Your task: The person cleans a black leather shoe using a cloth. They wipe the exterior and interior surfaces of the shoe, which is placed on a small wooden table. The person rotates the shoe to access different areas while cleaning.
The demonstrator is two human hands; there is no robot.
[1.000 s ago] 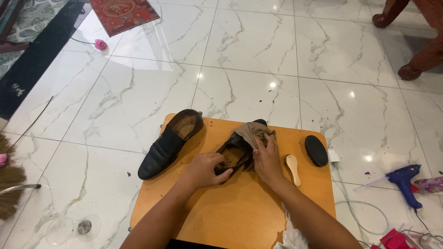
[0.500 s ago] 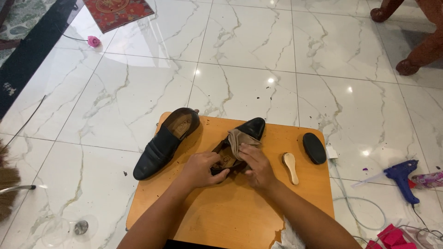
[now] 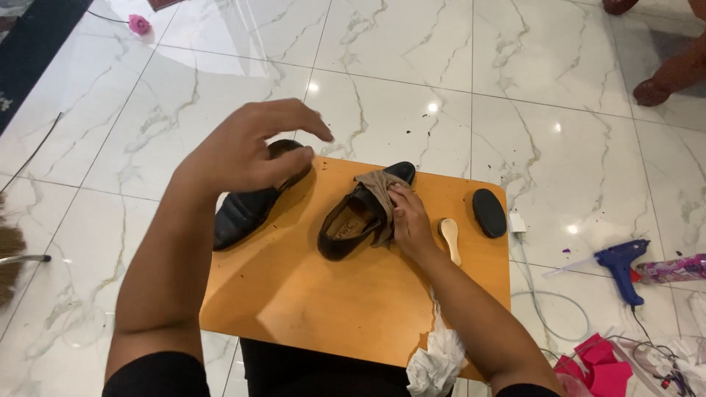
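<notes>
Two black shoes [image 3: 358, 217], tan cloth [image 3: 377, 191], orange-brown board [image 3: 331, 294], white grey-veined marble floor [image 3: 412, 66], blue glue gun [image 3: 621, 265]

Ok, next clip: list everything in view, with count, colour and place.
board: 1, orange wood, on the floor under the work
shoes: 2, black, on the board; the right one under a cloth
cloth: 1, tan, draped over the right shoe
brush: 1, pale wood, board, right of the hands
oval pad: 1, black, board's right edge
glue gun: 1, blue, floor at right
tissue: 1, white, board's near edge
broom: 1, brown, far left
floor: white marble tiles
left hand: raised, open, holding nothing
right hand: pressing the cloth on the shoe
</notes>
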